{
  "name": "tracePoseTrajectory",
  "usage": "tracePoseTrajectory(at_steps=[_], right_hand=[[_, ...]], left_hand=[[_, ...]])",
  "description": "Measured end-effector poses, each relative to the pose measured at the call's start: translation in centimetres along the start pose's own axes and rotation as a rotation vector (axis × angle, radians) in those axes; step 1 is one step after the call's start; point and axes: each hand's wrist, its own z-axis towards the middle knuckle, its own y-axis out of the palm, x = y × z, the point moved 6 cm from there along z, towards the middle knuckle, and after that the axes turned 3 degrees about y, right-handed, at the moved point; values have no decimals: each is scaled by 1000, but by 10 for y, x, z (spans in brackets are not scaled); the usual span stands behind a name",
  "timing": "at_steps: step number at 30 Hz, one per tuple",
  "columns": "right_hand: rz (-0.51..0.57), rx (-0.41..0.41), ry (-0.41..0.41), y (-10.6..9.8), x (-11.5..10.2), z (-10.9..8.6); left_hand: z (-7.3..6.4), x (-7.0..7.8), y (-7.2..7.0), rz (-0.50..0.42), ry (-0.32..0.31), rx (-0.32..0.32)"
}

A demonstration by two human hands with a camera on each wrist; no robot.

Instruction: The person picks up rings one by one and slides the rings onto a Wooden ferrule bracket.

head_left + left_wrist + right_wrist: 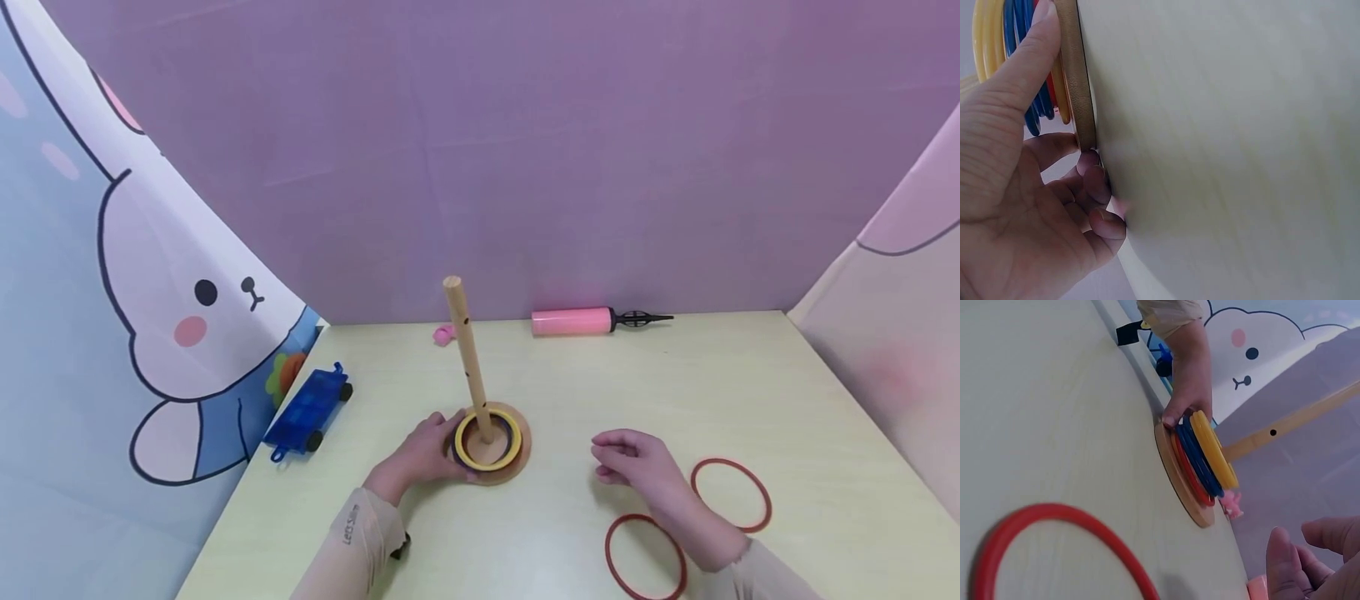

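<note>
A wooden ring-toss stand (pixel 468 358) stands mid-table, its post rising from a round base (pixel 1080 81). Stacked around the post are yellow rings (pixel 1219 453) on top, blue rings (pixel 1196 453) under them, and red and orange ones lowest. My left hand (pixel 422 452) grips the base's left edge, its thumb (pixel 1032 47) lying along the upper side beside the rings and its fingers curled at the rim. Over the table to the right, my right hand (pixel 637 467) has loosely bent fingers and holds nothing. Beneath its forearm lie two red rings, one nearer (pixel 608 550) and one farther (pixel 768 504).
A blue toy cart (pixel 307 412) with black wheels sits at the left table edge. Along the back lie a pink hand pump (pixel 572 322) with a black nozzle and a small pink object (pixel 443 335). Printed cloth (pixel 180 317) hangs at the left, and a purple cloth (pixel 487 167) behind.
</note>
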Motion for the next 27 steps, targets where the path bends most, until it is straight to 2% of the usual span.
tracePoseTrajectory(at_steps=[7,11,22,27], right_hand=[[-76,62,26,-26,11,-15],[-170,120,41,-40,19,-24],[-576,193,36,-65,38,-45],[-686,204,26,-69,44,-50]], left_hand=[[-1,1,-1,-2,-10,-1],[-1,1,-1,-2,-8,-2],[0,1,-1,-5,-4,-4],[-1,0,0,-9,-9,-9]])
